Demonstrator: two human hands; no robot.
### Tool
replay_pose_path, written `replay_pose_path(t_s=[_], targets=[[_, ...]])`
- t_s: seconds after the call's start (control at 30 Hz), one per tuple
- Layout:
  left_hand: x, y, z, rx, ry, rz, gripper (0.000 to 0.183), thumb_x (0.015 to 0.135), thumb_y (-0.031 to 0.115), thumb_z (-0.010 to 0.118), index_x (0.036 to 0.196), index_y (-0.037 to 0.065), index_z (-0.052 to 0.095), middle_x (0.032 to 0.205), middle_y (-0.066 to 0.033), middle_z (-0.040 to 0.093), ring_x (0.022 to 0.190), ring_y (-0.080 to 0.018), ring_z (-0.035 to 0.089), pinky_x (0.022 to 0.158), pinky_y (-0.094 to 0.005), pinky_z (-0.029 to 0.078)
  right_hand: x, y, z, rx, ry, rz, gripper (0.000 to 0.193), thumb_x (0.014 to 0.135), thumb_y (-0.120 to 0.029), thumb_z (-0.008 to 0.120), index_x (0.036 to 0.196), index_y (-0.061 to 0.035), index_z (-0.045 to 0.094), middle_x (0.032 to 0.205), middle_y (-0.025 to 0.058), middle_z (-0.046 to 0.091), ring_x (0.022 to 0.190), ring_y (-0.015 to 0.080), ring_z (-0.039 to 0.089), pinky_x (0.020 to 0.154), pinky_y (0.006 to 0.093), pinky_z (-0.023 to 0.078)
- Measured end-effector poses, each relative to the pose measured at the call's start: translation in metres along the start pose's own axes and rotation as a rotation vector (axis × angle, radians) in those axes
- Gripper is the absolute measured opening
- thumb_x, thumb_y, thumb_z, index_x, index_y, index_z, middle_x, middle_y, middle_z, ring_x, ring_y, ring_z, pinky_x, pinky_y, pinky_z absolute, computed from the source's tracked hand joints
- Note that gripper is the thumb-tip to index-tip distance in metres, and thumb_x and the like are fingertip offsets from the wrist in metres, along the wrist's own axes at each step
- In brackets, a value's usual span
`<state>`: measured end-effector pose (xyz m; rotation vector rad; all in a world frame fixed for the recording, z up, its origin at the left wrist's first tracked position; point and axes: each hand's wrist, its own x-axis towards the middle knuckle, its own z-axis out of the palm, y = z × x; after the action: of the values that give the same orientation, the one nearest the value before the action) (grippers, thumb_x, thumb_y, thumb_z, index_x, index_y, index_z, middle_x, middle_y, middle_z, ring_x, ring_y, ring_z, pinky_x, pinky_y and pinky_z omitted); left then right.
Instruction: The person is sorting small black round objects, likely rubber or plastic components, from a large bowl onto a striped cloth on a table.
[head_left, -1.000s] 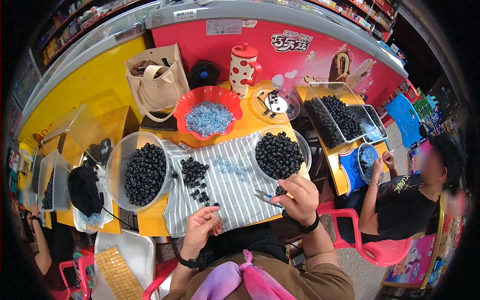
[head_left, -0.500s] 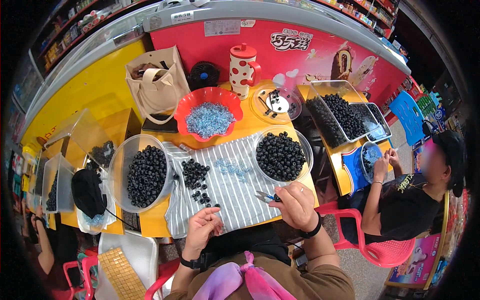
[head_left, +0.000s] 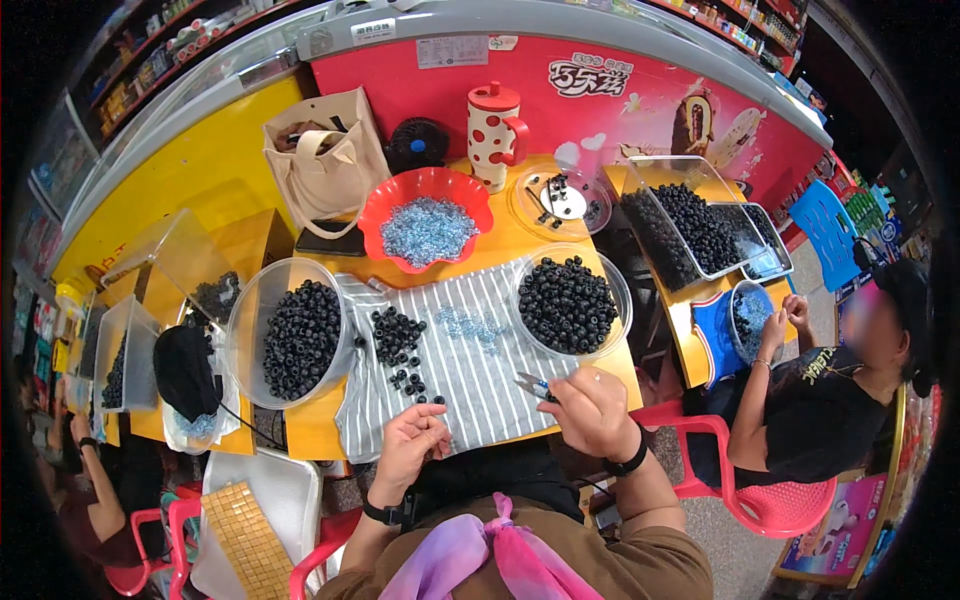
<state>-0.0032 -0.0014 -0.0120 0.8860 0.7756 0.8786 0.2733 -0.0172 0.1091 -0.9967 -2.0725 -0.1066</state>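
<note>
My right hand (head_left: 592,408) is closed round small blue-handled snips (head_left: 530,384), whose silver blades point left over the cloth. A black bead (head_left: 549,397) shows by its fingertips; whether they hold it I cannot tell. At the near edge of the grey-and-white striped cloth (head_left: 385,440), my left hand (head_left: 412,442) has its fingers curled, thumb and forefinger close together. What they pinch, if anything, is too small to make out. Just beyond that hand lie loose black beads (head_left: 398,338), several strung out toward it. Pale blue beads (head_left: 470,328) are spread at the cloth's middle.
Clear tubs of black beads flank the cloth, one left (head_left: 300,335) and one right (head_left: 568,305). Behind stand a red scalloped bowl (head_left: 375,215) of blue beads, a canvas bag (head_left: 350,165) and a dotted tumbler (head_left: 490,140). At right, a person (head_left: 820,410) handles a bead bowl.
My left forefinger has drawn in toward the thumb, away from a black bead on the cloth. My right hand keeps the snips in nearly the same place. The whole view has shifted slightly.
</note>
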Motion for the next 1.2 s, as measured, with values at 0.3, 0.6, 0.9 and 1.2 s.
replay_pose_path(t_s=[0.3,0.6,0.9,1.2], targets=[[-0.011,0.002,0.001,-0.036,0.050,0.008,0.028,0.090,0.004,0.060,0.117,-0.003,0.056,0.081,-0.0068,0.065,0.063,-0.0109,0.062,0.053,-0.0193,0.047,-0.014,0.054,0.020,0.141,0.068,0.380,0.037,0.074,0.007,0.066,0.110,0.0020,0.059,0.081,0.0163,0.061,0.071,0.0287,0.061,0.061,0.0336,0.048],[-0.026,0.013,-0.002,-0.036,0.189,0.028,0.023,0.091,0.005,0.060,0.112,-0.002,0.058,0.079,-0.0071,0.065,0.059,-0.0111,0.061,0.049,-0.0192,0.046,-0.011,-0.004,0.079,0.355,-0.254,0.427,0.023,0.076,-0.004,0.070,0.098,-0.0002,0.062,0.079,0.0157,0.060,0.068,0.0335,0.061,0.059,0.0398,0.049],[-0.030,0.008,-0.008,-0.089,0.221,0.027,0.022,0.091,0.006,0.060,0.112,-0.002,0.058,0.079,-0.0074,0.066,0.058,-0.0109,0.061,0.048,-0.0189,0.046,-0.002,-0.040,0.148,-0.073,-0.484,0.299,0.014,0.078,-0.011,0.065,0.082,-0.0025,0.055,0.077,0.0160,0.055,0.072,0.0336,0.061,0.058,0.0424,0.048],[-0.014,0.003,0.006,-0.363,-0.012,-0.032,0.029,0.094,0.007,0.057,0.121,-0.002,0.057,0.096,-0.0089,0.067,0.075,-0.0123,0.064,0.062,-0.0218,0.050,-0.009,-0.047,0.120,0.396,-0.275,0.286,0.015,0.078,-0.010,0.069,0.092,-0.0045,0.065,0.076,0.0112,0.056,0.064,0.0311,0.061,0.053,0.0387,0.047]])
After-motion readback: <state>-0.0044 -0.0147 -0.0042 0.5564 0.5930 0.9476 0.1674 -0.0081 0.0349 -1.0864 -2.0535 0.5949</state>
